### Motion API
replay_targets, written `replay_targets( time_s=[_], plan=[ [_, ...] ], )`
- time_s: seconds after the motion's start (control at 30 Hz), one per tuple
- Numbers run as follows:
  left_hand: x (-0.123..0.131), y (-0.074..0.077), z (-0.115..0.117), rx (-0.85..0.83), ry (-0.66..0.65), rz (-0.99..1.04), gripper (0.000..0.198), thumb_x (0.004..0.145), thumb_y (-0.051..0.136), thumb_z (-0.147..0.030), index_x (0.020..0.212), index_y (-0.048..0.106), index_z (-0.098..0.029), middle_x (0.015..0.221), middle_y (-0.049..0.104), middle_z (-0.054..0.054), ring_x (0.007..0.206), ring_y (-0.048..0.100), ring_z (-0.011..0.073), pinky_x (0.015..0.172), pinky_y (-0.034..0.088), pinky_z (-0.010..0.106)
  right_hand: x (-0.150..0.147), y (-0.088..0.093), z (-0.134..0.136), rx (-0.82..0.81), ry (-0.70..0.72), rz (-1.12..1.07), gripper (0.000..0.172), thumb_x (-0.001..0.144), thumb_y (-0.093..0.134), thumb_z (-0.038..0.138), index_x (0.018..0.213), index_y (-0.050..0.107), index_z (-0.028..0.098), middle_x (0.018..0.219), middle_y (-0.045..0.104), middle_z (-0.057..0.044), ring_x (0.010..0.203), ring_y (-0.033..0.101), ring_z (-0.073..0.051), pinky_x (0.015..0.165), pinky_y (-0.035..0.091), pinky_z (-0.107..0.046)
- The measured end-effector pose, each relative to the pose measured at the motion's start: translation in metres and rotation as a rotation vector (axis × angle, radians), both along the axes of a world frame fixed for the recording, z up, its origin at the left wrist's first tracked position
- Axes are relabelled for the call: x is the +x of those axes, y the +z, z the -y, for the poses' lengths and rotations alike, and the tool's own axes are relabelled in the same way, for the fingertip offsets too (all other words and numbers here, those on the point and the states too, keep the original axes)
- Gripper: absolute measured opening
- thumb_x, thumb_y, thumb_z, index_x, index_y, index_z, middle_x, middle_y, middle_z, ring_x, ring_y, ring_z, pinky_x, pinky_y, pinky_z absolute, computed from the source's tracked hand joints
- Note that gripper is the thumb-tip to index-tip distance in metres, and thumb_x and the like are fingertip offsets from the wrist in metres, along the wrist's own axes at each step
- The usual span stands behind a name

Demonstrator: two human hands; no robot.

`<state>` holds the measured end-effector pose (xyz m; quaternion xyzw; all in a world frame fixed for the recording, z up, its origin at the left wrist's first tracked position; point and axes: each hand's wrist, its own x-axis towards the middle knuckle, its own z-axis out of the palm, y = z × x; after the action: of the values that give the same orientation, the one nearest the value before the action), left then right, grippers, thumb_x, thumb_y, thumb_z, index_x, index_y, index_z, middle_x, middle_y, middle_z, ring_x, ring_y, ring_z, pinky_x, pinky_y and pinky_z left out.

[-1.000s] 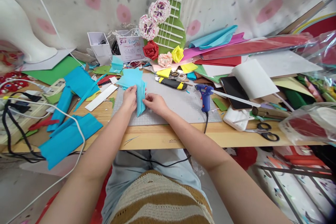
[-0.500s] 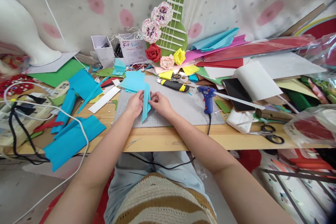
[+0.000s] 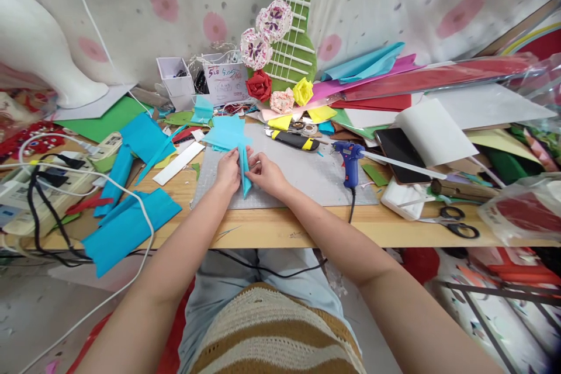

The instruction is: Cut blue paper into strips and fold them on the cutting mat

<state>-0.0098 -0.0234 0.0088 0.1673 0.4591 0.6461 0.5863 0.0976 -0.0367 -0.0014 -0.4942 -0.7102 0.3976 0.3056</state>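
A narrow folded strip of light blue crepe paper (image 3: 244,170) stands between my two hands over the grey cutting mat (image 3: 298,178). My left hand (image 3: 228,170) is closed on its left side, fingertips behind the paper. From the right, my right hand (image 3: 265,172) pinches the strip's edge between thumb and fingers. Just beyond the hands lie flat pieces of the same light blue paper (image 3: 225,130). A black and yellow utility knife (image 3: 293,139) rests at the back of the mat. On the mat's right side is a blue hot glue gun (image 3: 349,162).
Scissors (image 3: 458,223), a white charger-like block (image 3: 402,198) and a dark phone (image 3: 401,155) lie to the right. Darker blue crepe paper (image 3: 131,231), a power strip (image 3: 48,196) and loose cables are on the left. A green paper guitar (image 3: 291,52) with paper flowers stands behind.
The blue strip has turned in my fingers and now looks narrower, folded closer together. Both hands stay near the same place. The view has shifted slightly.
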Motion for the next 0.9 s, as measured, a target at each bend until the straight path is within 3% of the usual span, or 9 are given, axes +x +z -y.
replay_targets(
  time_s=[0.33,0.63,0.9],
  plan=[
    [0.0002,-0.0027,-0.0011,0.009,-0.007,-0.017,0.015,0.086,0.043,-0.007,0.08,0.056,-0.012,0.088,0.07,0.011,0.09,0.067,0.0184,0.087,0.052,0.035,0.0035,0.0035,0.0008,0.163,0.002,0.214,0.02,0.073,0.054,0.022,0.092,0.047,0.021,0.078,0.065,0.002,0.068,0.059,-0.013,0.062,0.04,-0.024],
    [0.0035,0.0032,0.001,-0.01,0.036,-0.033,0.016,0.086,0.041,-0.007,0.081,0.054,-0.013,0.074,0.07,0.006,0.088,0.068,0.0174,0.088,0.051,0.035,-0.0003,0.0024,0.0042,0.164,0.048,0.243,0.021,0.073,0.054,0.022,0.094,0.049,0.022,0.079,0.066,0.002,0.069,0.06,-0.014,0.061,0.04,-0.024],
    [0.001,-0.0005,0.0008,0.033,0.015,-0.02,0.014,0.077,0.055,-0.004,0.084,0.05,-0.015,0.073,0.069,0.003,0.081,0.069,0.0159,0.086,0.051,0.034,0.002,-0.0001,0.0006,0.149,0.061,0.178,0.018,0.072,0.055,0.022,0.089,0.048,0.022,0.076,0.063,0.004,0.066,0.057,-0.012,0.062,0.04,-0.024]
  ],
)
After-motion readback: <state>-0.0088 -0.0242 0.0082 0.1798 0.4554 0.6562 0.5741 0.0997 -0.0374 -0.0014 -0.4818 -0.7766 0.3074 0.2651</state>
